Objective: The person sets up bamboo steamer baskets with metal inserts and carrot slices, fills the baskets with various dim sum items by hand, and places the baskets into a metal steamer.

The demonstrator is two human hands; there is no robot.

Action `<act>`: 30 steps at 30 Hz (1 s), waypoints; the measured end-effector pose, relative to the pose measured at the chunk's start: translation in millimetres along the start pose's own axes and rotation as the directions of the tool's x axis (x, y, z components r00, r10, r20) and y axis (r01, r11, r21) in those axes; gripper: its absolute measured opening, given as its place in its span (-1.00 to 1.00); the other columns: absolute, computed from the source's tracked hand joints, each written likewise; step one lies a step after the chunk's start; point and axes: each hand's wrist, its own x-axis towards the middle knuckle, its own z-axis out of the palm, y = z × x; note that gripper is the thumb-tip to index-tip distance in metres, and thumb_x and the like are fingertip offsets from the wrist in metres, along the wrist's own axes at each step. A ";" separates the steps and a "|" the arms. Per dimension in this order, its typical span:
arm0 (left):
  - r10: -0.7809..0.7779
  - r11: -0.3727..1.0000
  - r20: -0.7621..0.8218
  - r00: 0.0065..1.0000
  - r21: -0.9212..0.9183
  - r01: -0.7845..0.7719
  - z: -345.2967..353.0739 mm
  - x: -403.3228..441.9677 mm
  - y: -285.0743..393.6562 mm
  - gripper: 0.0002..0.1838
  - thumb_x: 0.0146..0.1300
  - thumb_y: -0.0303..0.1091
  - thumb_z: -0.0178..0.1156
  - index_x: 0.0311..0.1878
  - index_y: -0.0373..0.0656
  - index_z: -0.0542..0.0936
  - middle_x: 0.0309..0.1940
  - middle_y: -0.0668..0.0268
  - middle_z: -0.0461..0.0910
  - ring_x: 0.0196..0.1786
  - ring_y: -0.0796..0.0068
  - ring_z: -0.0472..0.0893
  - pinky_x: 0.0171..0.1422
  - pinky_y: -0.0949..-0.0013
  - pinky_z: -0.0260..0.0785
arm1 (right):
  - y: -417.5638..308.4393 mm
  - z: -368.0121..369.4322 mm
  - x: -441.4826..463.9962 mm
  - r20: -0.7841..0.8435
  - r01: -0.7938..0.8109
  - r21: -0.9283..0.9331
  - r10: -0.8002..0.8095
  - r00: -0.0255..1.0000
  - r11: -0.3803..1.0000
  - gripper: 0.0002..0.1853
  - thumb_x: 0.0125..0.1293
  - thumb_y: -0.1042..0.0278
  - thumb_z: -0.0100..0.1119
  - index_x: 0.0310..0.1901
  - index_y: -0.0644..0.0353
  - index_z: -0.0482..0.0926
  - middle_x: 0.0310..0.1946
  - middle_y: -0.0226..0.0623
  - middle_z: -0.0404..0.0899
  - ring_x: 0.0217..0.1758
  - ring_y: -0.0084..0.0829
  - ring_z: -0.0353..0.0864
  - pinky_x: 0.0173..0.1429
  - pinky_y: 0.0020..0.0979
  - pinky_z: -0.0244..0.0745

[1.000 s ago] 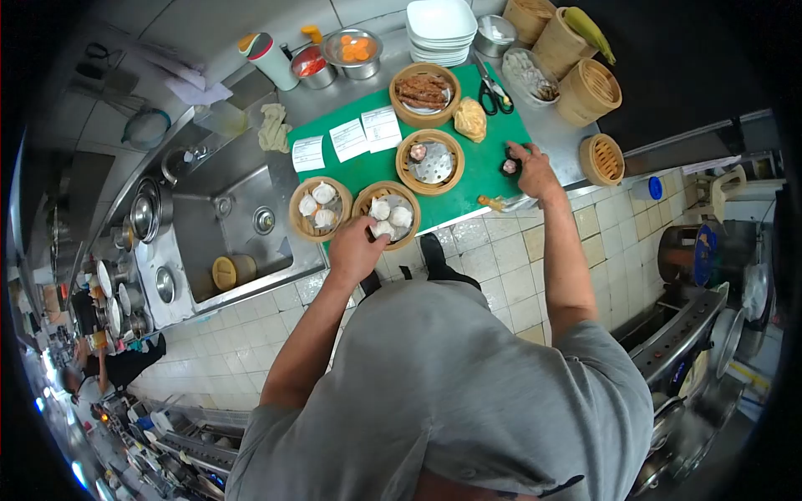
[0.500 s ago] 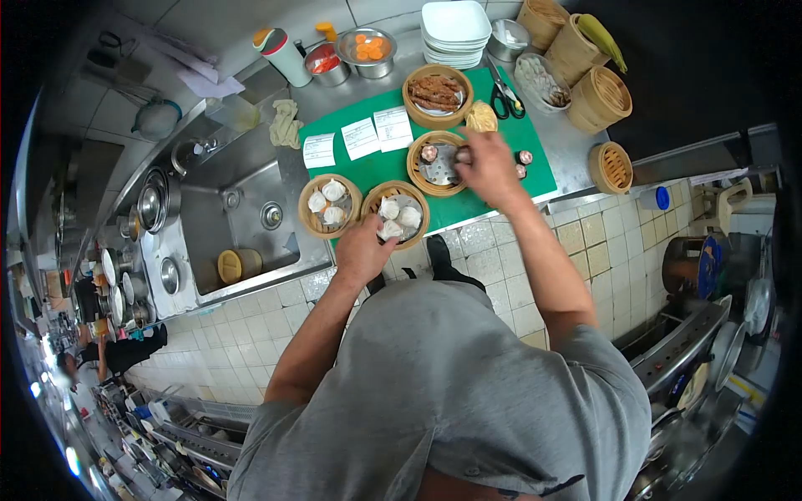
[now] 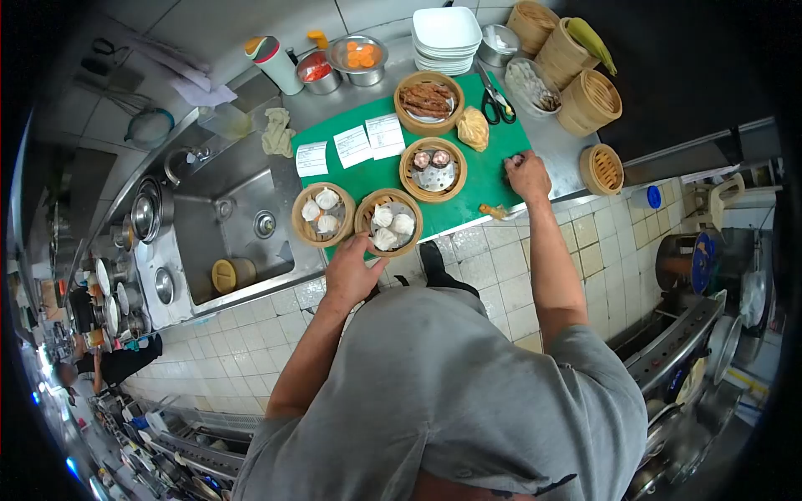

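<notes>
My left hand (image 3: 352,269) has its fingers on the near rim of a bamboo steamer (image 3: 362,219) of white dumplings (image 3: 384,239). At the right of the green board (image 3: 493,179), my right hand (image 3: 529,175) closes its fingertips on a small dark-wrapped dumpling (image 3: 515,159). Two such dumplings (image 3: 422,160) sit side by side in the middle steamer (image 3: 433,194), on a perforated metal liner (image 3: 434,178). Left of my left hand's steamer is another steamer (image 3: 298,219) with white dumplings. Behind the middle one, a steamer (image 3: 429,128) holds brown food (image 3: 426,100).
Paper slips (image 3: 352,146), a yellow bundle (image 3: 473,129) and black scissors (image 3: 499,108) lie on the board. White plates (image 3: 446,31), metal bowls (image 3: 357,73) and stacked steamers (image 3: 590,102) stand behind. A sink (image 3: 238,225) is at left; a person (image 3: 117,359) is far left.
My right hand went to the middle steamer, left a second dark-wrapped dumpling there, and returned to the board's right side. My left hand stays at its steamer's rim.
</notes>
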 end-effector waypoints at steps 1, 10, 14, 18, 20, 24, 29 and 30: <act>0.001 1.000 0.026 1.000 0.000 -0.001 -2.7 0.7 1.9 -0.63 0.20 -0.14 0.50 -0.13 -0.15 0.59 0.28 0.16 0.62 0.34 0.02 0.56 0.39 0.05 0.40 | 9.0 8.0 9.2 0.000 0.001 0.002 -0.001 1.000 1.000 -0.50 0.32 -0.05 0.36 0.11 0.16 0.60 0.01 -0.04 0.69 0.07 0.06 0.70 0.11 0.03 0.61; -0.015 1.000 0.075 0.997 0.010 0.014 -18.6 4.5 10.2 -0.58 0.17 -0.13 0.52 -0.08 -0.15 0.55 0.16 0.16 0.66 0.26 0.03 0.60 0.31 0.07 0.44 | -110.9 1.0 -110.1 -0.024 0.627 0.141 -0.631 0.775 0.766 -0.54 0.09 0.19 0.51 -0.05 0.13 0.50 -0.22 -0.18 0.69 -0.02 -0.06 0.63 0.06 -0.04 0.40; 0.015 1.000 0.036 0.999 -0.026 -0.014 -20.2 2.5 11.4 -0.56 0.16 -0.11 0.53 -0.12 -0.16 0.52 0.00 0.12 0.68 0.14 -0.01 0.64 0.20 0.05 0.47 | -126.3 14.4 -105.3 0.025 0.575 0.128 -0.582 0.812 0.808 -0.55 0.13 0.14 0.54 -0.07 0.17 0.54 -0.19 -0.14 0.70 0.00 -0.04 0.64 0.06 -0.01 0.43; 0.030 0.999 -0.001 1.000 -0.022 -0.030 -25.5 -4.8 3.9 -0.56 0.17 -0.11 0.52 -0.13 -0.17 0.51 0.11 0.09 0.67 0.15 -0.02 0.63 0.20 0.04 0.48 | -58.8 9.4 -67.3 -0.294 0.526 0.156 -0.470 0.833 0.836 -0.60 0.20 0.21 0.50 0.01 0.15 0.61 -0.17 -0.05 0.69 0.03 0.02 0.64 0.11 0.04 0.49; 0.049 0.999 -0.060 0.997 0.004 -0.049 -17.8 -9.0 -13.9 -0.58 0.24 -0.10 0.48 -0.11 -0.19 0.53 0.27 0.05 0.61 0.32 -0.02 0.57 0.32 0.08 0.46 | -26.2 -4.0 -52.7 -0.371 0.493 0.042 -0.444 0.815 0.869 -0.62 0.22 0.23 0.48 0.03 0.14 0.63 -0.17 -0.01 0.69 0.03 0.04 0.64 0.12 0.05 0.52; -0.079 0.996 0.043 0.996 -0.039 0.081 -21.4 -12.2 -15.7 -0.57 0.26 -0.10 0.47 -0.10 -0.21 0.52 0.40 -0.04 0.52 0.40 -0.05 0.52 0.39 0.08 0.42 | 29.4 21.8 -15.1 -0.097 0.425 -0.112 -0.436 0.895 0.898 -0.61 0.22 0.29 0.46 0.06 0.19 0.63 -0.12 0.04 0.67 -0.05 0.03 0.67 0.09 -0.01 0.57; -0.022 0.998 0.027 0.999 -0.056 0.024 -22.0 -7.1 -21.9 -0.59 0.25 -0.14 0.47 -0.10 -0.21 0.51 0.36 -0.02 0.54 0.35 -0.04 0.55 0.34 0.10 0.45 | -40.7 6.4 -68.9 -0.111 0.404 0.388 -0.393 0.913 0.828 -0.53 0.11 0.41 0.48 0.09 0.26 0.60 -0.10 0.03 0.65 -0.06 0.02 0.67 0.10 -0.08 0.59; -0.018 0.998 0.028 0.999 -0.053 0.020 -24.5 -4.2 -18.8 -0.59 0.25 -0.14 0.47 -0.10 -0.21 0.51 0.36 -0.02 0.54 0.35 -0.04 0.55 0.34 0.10 0.45 | -66.1 3.1 -88.1 -0.134 0.459 0.441 -0.449 0.883 0.771 -0.52 0.08 0.43 0.49 0.08 0.27 0.60 -0.12 0.03 0.65 -0.06 0.04 0.66 0.11 -0.09 0.59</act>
